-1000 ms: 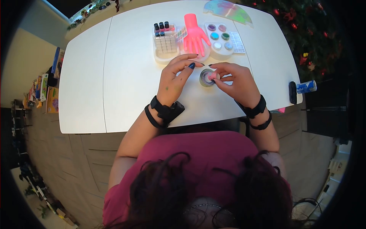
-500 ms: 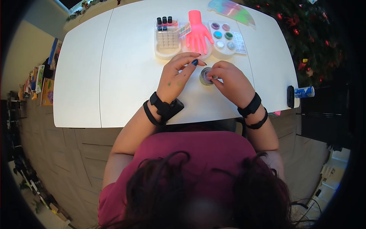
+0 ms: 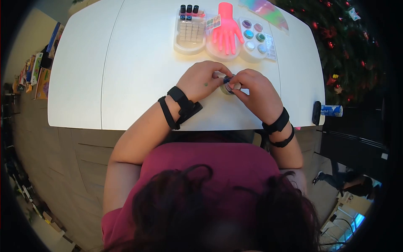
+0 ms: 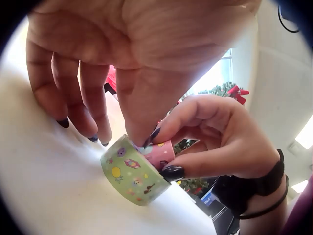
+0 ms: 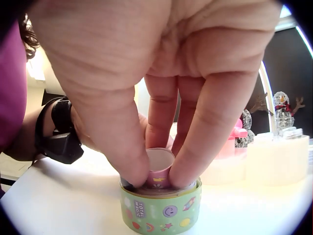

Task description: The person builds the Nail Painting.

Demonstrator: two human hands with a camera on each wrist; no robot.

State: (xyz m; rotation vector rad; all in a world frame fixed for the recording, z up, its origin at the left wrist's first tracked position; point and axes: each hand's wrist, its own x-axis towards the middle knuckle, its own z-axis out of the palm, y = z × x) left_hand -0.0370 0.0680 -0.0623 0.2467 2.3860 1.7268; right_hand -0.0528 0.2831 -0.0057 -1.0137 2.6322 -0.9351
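A small hollow pink printed tape roll (image 5: 160, 179) stands in the mouth of a wider green tape roll (image 5: 164, 213) on the white table. My right hand (image 3: 257, 89) pinches the pink roll between thumb and index finger. Cartoon stickers and a smiley decorate the green one. My left hand (image 3: 204, 80) reaches in from the other side, thumb and index finger meeting at the pink roll, just inside the green rim. Its other fingers (image 4: 92, 105) hang loosely over the table. In the left wrist view, the two rolls look tilted and my fingertips partly hide the pink one.
Beyond my hands stand a pink model hand (image 3: 227, 35), a tray of nail polish bottles (image 3: 189, 9) and a holder with several glitter pots (image 3: 250, 45). An iridescent fan-shaped sheet (image 3: 268, 14) lies behind. A blue can (image 3: 331, 110) is at the right edge.
My left hand has come right, its index finger bending to meet the thumb at the rolls. My right hand has lowered the pink roll towards the green one. A person now shows at lower right.
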